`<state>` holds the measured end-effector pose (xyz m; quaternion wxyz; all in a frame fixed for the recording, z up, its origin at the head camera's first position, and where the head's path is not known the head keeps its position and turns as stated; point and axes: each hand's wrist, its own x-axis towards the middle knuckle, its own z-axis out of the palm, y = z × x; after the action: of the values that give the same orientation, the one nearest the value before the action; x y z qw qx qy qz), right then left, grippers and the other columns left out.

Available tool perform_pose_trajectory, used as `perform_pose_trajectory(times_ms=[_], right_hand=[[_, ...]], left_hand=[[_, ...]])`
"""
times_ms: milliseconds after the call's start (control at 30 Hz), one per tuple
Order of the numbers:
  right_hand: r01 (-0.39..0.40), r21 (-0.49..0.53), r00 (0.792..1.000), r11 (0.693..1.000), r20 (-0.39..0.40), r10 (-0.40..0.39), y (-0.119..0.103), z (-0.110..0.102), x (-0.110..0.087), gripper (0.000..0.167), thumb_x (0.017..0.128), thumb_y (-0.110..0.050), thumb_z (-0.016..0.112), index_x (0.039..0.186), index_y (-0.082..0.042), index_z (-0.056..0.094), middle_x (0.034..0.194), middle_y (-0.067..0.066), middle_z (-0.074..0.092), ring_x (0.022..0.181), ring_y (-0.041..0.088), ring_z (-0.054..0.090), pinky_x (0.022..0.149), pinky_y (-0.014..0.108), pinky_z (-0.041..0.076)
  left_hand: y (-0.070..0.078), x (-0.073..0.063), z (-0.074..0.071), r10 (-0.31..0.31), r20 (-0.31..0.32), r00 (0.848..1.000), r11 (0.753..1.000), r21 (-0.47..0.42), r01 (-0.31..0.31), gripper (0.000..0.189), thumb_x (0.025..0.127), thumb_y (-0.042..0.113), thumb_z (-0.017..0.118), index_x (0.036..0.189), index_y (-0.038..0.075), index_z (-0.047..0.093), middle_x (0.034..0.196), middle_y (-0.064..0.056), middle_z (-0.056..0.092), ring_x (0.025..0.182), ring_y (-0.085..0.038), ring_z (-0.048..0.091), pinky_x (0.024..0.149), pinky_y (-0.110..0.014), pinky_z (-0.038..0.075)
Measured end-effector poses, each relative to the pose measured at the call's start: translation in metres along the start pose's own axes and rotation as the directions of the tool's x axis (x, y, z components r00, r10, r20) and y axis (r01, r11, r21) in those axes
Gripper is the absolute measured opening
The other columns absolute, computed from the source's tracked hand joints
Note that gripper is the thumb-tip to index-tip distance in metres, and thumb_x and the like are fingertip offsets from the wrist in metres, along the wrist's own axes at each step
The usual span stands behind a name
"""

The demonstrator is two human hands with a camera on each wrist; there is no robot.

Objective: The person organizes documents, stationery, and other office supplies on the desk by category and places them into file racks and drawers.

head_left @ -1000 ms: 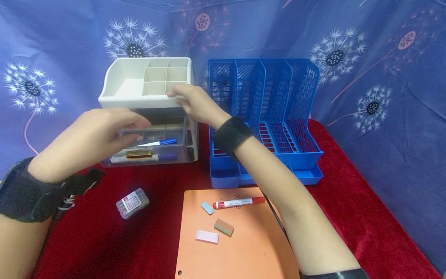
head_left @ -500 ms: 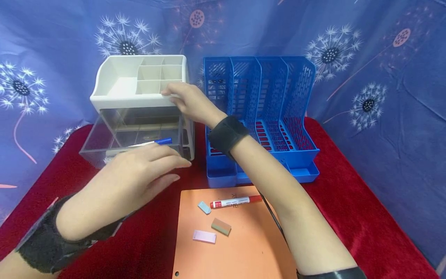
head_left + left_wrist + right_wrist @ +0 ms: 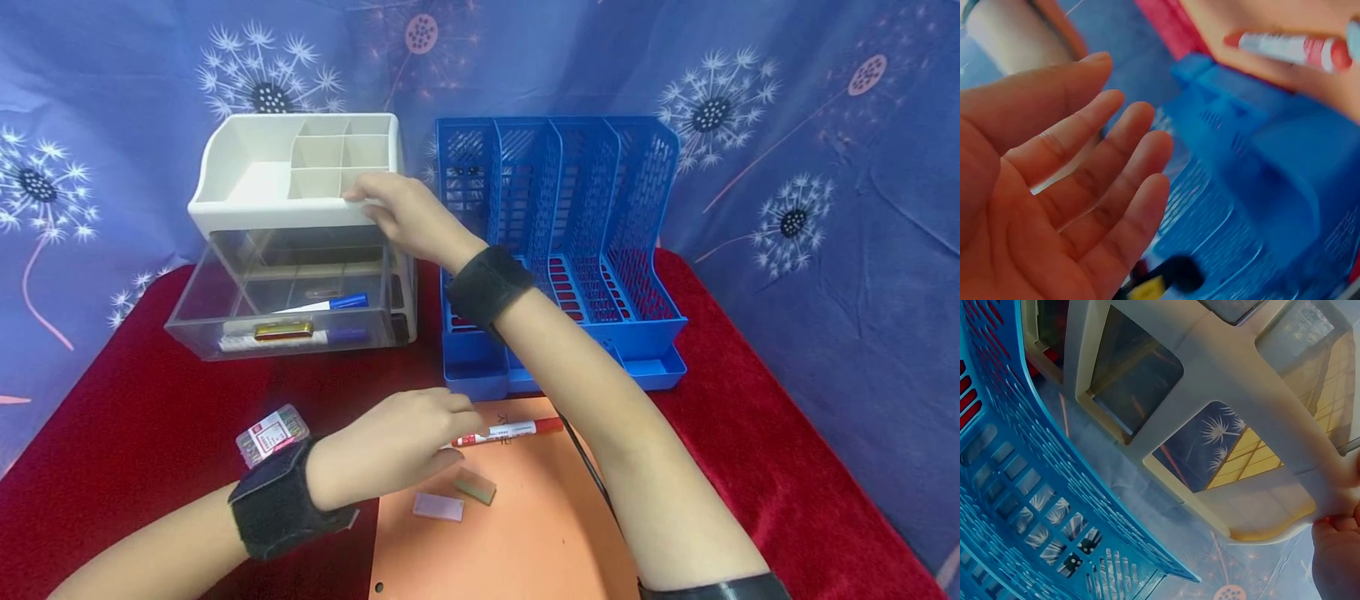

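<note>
The right hand (image 3: 408, 217) gripped the organizer (image 3: 262, 212), while the empty, loosely spread left hand (image 3: 397, 446) seemed best lowered gently to the marker (image 3: 513, 431) from nine o'clock.

Red velvet cloth (image 3: 352, 375) leaves a lane between the transparent rectangular plastic drawer (image 3: 198, 337) and left hand (image 3: 397, 437); the right forearm (image 3: 600, 408) partly blocks the blue perforated plastic file rack (image 3: 648, 333).
</note>
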<state>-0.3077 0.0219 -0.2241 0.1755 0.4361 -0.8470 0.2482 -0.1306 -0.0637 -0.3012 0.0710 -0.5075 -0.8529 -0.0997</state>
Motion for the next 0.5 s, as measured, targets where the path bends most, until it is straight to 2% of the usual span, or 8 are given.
perform_pose_trajectory(times_ms=[100,200,333,500], right_hand=[[0.004,-0.004,1.0,1.0,0.006,-0.004,-0.001,0.0,0.001,0.017,0.095,-0.007,0.053,0.109,-0.004,0.061,0.118,0.005,0.065,0.118,0.016,0.055,0.101,0.017,0.036],[-0.005,-0.009,1.0,1.0,0.013,0.005,-0.001,-0.001,0.001,0.017,0.095,-0.008,0.053,0.109,-0.005,0.061,0.118,0.004,0.064,0.118,0.016,0.055,0.1,0.017,0.036],[-0.02,0.004,1.0,1.0,0.01,0.02,0.0,-0.001,0.001,0.018,0.094,-0.008,0.053,0.11,-0.006,0.062,0.118,0.004,0.064,0.117,0.016,0.055,0.1,0.017,0.036],[-0.015,0.019,1.0,1.0,-0.003,0.015,0.0,0.0,0.002,0.019,0.094,-0.006,0.054,0.111,-0.005,0.062,0.118,0.005,0.064,0.117,0.016,0.055,0.1,0.017,0.036]], left_hand=[[-0.002,0.01,0.016,-0.007,0.058,0.998,0.999,-0.036,0.009,0.022,0.074,0.017,0.078,0.093,0.017,0.067,0.08,0.007,0.059,0.074,-0.006,0.055,0.061,-0.022,0.046],[-0.003,0.021,0.032,-0.017,0.092,0.996,0.999,-0.035,0.02,0.019,0.075,0.016,0.077,0.092,0.016,0.067,0.08,0.006,0.06,0.075,-0.008,0.058,0.059,-0.023,0.046],[-0.005,0.035,0.052,-0.025,0.088,0.996,1.0,0.006,0.024,0.009,0.079,0.017,0.072,0.085,0.014,0.065,0.077,0.004,0.061,0.071,-0.012,0.059,0.056,-0.024,0.046],[-0.005,0.046,0.07,-0.01,0.094,0.996,0.999,0.05,0.005,0.01,0.08,0.018,0.071,0.089,0.014,0.067,0.082,0.001,0.064,0.076,-0.014,0.063,0.062,-0.026,0.049]])
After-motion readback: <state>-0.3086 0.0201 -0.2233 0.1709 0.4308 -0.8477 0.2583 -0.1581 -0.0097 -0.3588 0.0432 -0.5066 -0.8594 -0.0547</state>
